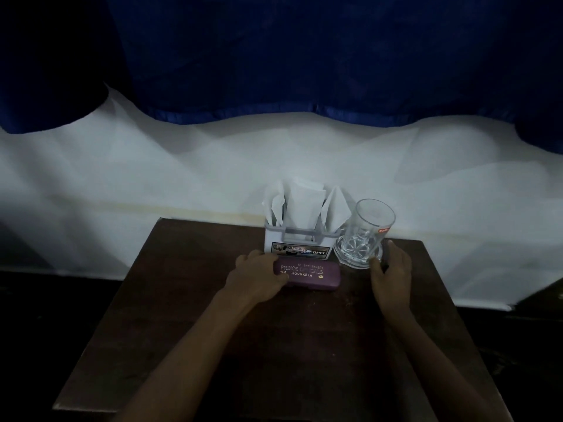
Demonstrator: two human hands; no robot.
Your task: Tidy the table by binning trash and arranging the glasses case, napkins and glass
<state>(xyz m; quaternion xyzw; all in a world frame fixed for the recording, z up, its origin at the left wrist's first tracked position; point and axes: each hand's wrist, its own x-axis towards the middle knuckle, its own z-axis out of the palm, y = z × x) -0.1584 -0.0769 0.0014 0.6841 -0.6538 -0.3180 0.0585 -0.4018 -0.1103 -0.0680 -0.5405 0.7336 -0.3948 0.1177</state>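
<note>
A purple glasses case lies flat near the far edge of the dark wooden table. My left hand grips its left end, thumb over the lid. Behind the case stands a white napkin holder with white napkins sticking up. To the right of the holder a clear glass stands upright. My right hand curls round the glass's base from the right, fingers touching it.
A white cloth-covered surface rises behind the table, with a dark blue curtain above it. Dark floor lies on either side of the table. The scene is dim.
</note>
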